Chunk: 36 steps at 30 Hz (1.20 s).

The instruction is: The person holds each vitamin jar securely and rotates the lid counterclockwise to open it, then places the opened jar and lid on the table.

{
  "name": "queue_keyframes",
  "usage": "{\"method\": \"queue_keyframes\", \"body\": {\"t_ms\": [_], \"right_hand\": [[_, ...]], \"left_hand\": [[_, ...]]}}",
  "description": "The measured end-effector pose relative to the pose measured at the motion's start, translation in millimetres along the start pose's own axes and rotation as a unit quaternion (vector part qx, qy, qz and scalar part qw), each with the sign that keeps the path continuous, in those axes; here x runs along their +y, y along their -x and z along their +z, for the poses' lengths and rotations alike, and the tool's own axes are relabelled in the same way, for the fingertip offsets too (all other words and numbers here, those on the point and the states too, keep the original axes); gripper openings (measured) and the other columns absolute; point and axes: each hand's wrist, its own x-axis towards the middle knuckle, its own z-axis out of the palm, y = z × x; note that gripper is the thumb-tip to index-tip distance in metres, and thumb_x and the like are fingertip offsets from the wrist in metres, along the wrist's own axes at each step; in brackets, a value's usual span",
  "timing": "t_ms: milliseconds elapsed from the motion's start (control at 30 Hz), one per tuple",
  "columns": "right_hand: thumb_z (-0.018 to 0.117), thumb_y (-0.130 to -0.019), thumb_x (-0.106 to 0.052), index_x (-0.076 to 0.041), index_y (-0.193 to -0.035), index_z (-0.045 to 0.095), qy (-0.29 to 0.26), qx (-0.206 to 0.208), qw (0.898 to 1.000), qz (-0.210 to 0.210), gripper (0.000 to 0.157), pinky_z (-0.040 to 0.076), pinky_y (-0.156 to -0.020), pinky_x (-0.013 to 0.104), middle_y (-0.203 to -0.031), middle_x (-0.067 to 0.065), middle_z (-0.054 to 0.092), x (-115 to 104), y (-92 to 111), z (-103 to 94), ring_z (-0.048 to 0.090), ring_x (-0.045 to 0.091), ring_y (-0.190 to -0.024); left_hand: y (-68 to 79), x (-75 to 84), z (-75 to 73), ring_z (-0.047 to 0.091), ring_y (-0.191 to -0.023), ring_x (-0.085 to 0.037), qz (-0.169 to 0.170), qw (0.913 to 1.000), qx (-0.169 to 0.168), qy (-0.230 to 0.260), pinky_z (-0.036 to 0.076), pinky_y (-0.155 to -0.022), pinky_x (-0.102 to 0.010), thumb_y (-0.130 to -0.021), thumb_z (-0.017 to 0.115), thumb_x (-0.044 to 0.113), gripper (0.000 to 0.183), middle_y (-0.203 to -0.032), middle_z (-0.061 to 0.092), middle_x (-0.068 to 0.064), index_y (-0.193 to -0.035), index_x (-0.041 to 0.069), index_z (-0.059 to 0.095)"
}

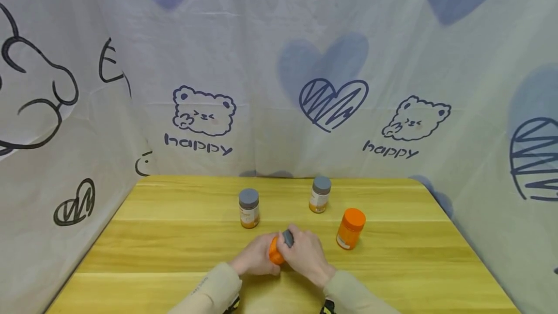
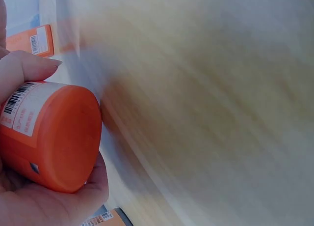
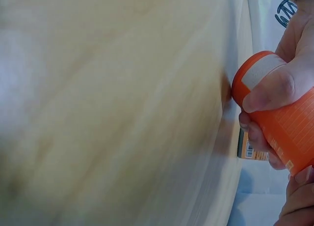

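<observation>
Both hands meet over the near middle of the table around an orange plastic jar (image 1: 275, 252) with a grey screw lid (image 1: 288, 238). My left hand (image 1: 258, 257) wraps the jar's body, thumb on one side and fingers on the other. In the left wrist view the jar's round orange base (image 2: 73, 140) and a white barcode label show, tilted on its side. Fingers of my right hand (image 1: 306, 255) curl round the grey lid, hiding much of it. The right wrist view catches only some of the right hand's fingers (image 3: 300, 204) at the jar's lid end.
Two grey-lidded jars, one left of centre (image 1: 249, 210) and one farther back (image 1: 320, 195), stand upright beyond the hands. To the right stands a jar with an orange lid (image 1: 350, 229). A printed white cloth (image 1: 270, 76) borders the wooden table (image 1: 165, 236).
</observation>
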Motion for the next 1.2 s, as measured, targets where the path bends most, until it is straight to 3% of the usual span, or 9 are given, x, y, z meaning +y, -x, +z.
{"method": "queue_keyframes", "body": {"t_ms": [133,433,800,933,1100,1200], "right_hand": [[0.060,-0.095,-0.027,-0.015,-0.076,0.049,0.003,-0.008,1.000,-0.009,0.025,0.024,-0.042,0.018,-0.056,-0.010,0.033,1,0,0.3,0.032,0.002,-0.043],[0.062,-0.094,-0.025,-0.015,-0.079,0.050,0.025,-0.002,0.998,-0.066,0.022,0.024,-0.043,0.017,-0.057,-0.009,0.035,7,-5,-2.3,0.033,0.003,-0.045],[0.062,-0.094,-0.024,-0.015,-0.085,0.049,0.020,-0.037,0.992,-0.118,0.019,0.023,-0.043,0.015,-0.059,-0.011,0.032,14,-5,-3.5,0.030,-0.001,-0.046],[0.062,-0.095,-0.023,-0.015,-0.085,0.049,0.018,-0.046,0.990,-0.136,0.018,0.022,-0.042,0.013,-0.059,-0.011,0.032,16,-6,-4.5,0.030,-0.002,-0.046],[0.063,-0.095,-0.023,-0.013,-0.087,0.051,0.029,-0.048,0.986,-0.160,0.017,0.022,-0.042,0.012,-0.059,-0.012,0.032,18,-7,-5.0,0.030,-0.003,-0.046],[0.062,-0.095,-0.024,-0.013,-0.088,0.052,0.035,-0.049,0.983,-0.171,0.016,0.022,-0.043,0.012,-0.060,-0.012,0.032,19,-9,-6.0,0.031,-0.003,-0.047]], "left_hand": [[1.3,1.5,-1.3,0.058,-0.087,-0.007,-0.015,0.9998,-0.010,0.013,0.050,-0.081,-0.023,-0.063,0.079,-0.006,0.060,-0.105,0.070,-0.002,-0.119,0.009,0.063],[-1.5,0.4,-3.1,0.057,-0.083,-0.006,-0.010,0.9999,-0.006,-0.003,0.049,-0.078,-0.023,-0.063,0.079,-0.005,0.055,-0.099,0.068,0.000,-0.114,0.009,0.062],[-1.4,-9.2,-3.7,0.056,-0.061,-0.009,-0.020,0.9963,-0.047,0.069,0.049,-0.055,-0.023,-0.064,0.074,-0.012,0.047,-0.085,0.062,0.001,-0.104,0.009,0.062],[-1.9,-11.2,-2.8,0.057,-0.062,-0.008,-0.017,0.9951,-0.051,0.083,0.050,-0.058,-0.022,-0.064,0.074,-0.012,0.047,-0.086,0.063,0.001,-0.104,0.010,0.062],[-2.1,-12.3,-5.4,0.057,-0.076,-0.006,-0.009,0.9958,-0.057,0.071,0.049,-0.070,-0.021,-0.066,0.076,-0.010,0.047,-0.092,0.064,0.002,-0.105,0.013,0.064],[-2.2,-10.9,-7.2,0.058,-0.075,-0.007,-0.007,0.9957,-0.058,0.071,0.049,-0.069,-0.021,-0.067,0.076,-0.010,0.046,-0.091,0.065,0.001,-0.105,0.013,0.064]]}}
